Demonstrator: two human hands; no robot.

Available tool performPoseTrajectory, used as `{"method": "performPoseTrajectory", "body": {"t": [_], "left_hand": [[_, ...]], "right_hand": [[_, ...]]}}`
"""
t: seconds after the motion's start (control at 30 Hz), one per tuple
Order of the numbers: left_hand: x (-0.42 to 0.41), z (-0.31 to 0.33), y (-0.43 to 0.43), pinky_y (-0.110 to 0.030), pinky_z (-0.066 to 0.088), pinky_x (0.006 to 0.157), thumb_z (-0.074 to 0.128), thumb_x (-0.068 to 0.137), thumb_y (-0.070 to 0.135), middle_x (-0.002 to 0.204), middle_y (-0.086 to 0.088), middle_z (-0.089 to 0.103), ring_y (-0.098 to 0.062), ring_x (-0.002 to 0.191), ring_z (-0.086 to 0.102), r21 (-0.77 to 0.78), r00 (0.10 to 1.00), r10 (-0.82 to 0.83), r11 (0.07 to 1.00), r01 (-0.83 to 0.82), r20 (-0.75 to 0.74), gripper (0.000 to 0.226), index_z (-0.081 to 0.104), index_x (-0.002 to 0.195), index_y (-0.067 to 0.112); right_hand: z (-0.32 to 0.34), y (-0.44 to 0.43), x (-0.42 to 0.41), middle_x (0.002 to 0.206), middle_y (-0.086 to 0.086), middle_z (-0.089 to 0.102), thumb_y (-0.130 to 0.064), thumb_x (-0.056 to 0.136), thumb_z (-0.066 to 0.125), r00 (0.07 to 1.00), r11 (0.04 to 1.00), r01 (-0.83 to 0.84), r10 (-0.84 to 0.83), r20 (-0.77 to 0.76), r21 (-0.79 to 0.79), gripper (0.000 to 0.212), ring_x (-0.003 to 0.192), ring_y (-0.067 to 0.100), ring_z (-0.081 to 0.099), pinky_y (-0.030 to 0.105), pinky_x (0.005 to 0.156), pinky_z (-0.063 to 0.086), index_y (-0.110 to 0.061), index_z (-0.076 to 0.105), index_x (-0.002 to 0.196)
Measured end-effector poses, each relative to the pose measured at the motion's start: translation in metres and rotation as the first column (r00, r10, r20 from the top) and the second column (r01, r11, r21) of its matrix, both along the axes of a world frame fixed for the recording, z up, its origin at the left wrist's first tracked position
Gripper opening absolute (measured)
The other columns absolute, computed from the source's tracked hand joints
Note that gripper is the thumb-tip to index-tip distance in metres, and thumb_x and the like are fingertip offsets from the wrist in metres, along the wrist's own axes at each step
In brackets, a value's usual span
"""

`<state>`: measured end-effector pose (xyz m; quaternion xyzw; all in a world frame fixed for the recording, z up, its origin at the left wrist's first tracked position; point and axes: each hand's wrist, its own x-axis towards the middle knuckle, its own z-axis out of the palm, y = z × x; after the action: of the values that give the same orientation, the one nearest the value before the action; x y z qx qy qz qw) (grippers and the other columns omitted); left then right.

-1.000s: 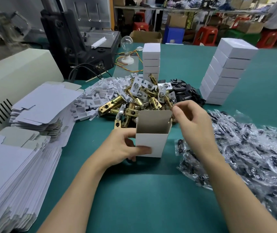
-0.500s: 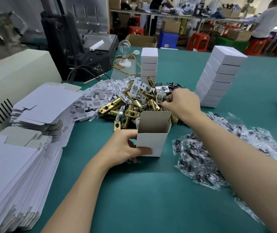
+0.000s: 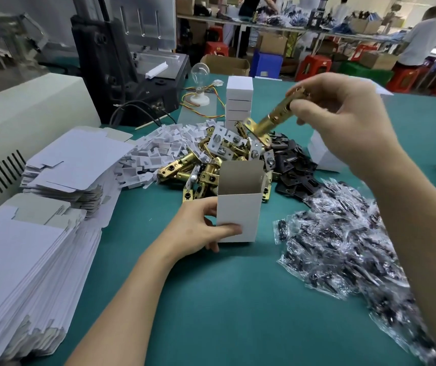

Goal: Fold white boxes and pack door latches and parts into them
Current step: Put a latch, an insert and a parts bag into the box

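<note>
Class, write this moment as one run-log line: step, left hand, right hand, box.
step: latch not yet boxed | left hand: holds box upright | right hand: pinches latch, tilted, above pile | box: top open

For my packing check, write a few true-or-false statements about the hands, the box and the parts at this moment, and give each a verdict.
1. The left hand grips the white box, which stands upright on the green table. True.
2. The right hand holds a brass latch in the air. True.
3. The brass latch sits inside the white box. False: it is held above and behind the box, apart from it.
4. The top of the white box is closed. False: the top is open.
5. The bagged parts lie to the right of the white box. True.
</note>
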<state>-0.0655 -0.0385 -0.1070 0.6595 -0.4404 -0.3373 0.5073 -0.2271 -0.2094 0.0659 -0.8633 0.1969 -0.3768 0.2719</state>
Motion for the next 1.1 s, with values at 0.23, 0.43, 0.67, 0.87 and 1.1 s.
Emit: {"method": "performPoseTrajectory", "body": {"t": [0.23,0.43,0.67,0.87,1.1], "left_hand": [[0.001,-0.002,0.002,-0.029,0.054,0.054,0.09,0.083,0.028,0.108,0.011,0.077,-0.025,0.055,0.071,0.006,1.0,0.03,1.0,-0.03,-0.007,0.035,0.074,0.112,0.04],[0.003,-0.005,0.0,-0.028,0.053,0.053,0.089,0.083,0.032,0.106,0.016,0.077,-0.024,0.054,0.072,0.002,0.999,0.021,1.0,-0.021,0.033,0.034,0.074,0.113,0.039],[0.004,-0.008,0.0,-0.027,0.051,0.048,0.089,0.08,0.037,0.105,0.019,0.077,-0.022,0.052,0.07,-0.034,0.992,0.002,0.999,0.002,0.124,0.041,0.072,0.116,0.045],[0.006,-0.008,0.002,-0.03,0.056,0.048,0.089,0.081,0.032,0.098,0.023,0.076,-0.019,0.055,0.071,-0.028,0.985,-0.011,0.999,0.016,0.173,0.039,0.072,0.113,0.047],[0.005,-0.007,0.001,-0.023,0.053,0.054,0.09,0.08,0.032,0.102,0.022,0.076,-0.018,0.053,0.066,-0.047,0.989,-0.023,0.998,0.03,0.149,0.035,0.074,0.109,0.045]], "right_hand": [[-0.021,0.02,-0.006,0.097,0.001,0.079,-0.002,0.096,0.068,0.972,0.932,-0.233,0.232,0.035,0.277,0.021,0.087,0.011,0.073,0.022,0.081,0.058,-0.011,0.074,0.113],[-0.035,0.015,-0.011,0.094,-0.002,0.079,-0.006,0.095,0.071,0.972,0.961,-0.148,0.185,-0.145,0.234,0.022,0.09,0.016,0.074,0.024,0.086,0.059,-0.023,0.077,0.106],[-0.03,0.029,0.005,0.078,-0.021,0.063,-0.018,0.089,0.077,0.871,0.954,-0.214,0.088,-0.483,-0.212,0.018,0.072,-0.01,0.055,0.007,0.065,0.037,-0.025,0.075,0.106],[-0.03,0.04,0.016,0.092,-0.012,0.072,-0.015,0.092,0.069,0.762,0.89,-0.28,-0.021,-0.648,-0.359,0.012,0.093,0.013,0.056,0.026,0.074,0.038,-0.024,0.074,0.098],[-0.002,0.06,0.062,0.088,-0.008,0.071,-0.032,0.098,0.065,0.848,0.908,-0.242,0.027,-0.53,-0.342,0.014,0.085,0.015,0.062,0.035,0.078,0.054,-0.024,0.076,0.098]]}}
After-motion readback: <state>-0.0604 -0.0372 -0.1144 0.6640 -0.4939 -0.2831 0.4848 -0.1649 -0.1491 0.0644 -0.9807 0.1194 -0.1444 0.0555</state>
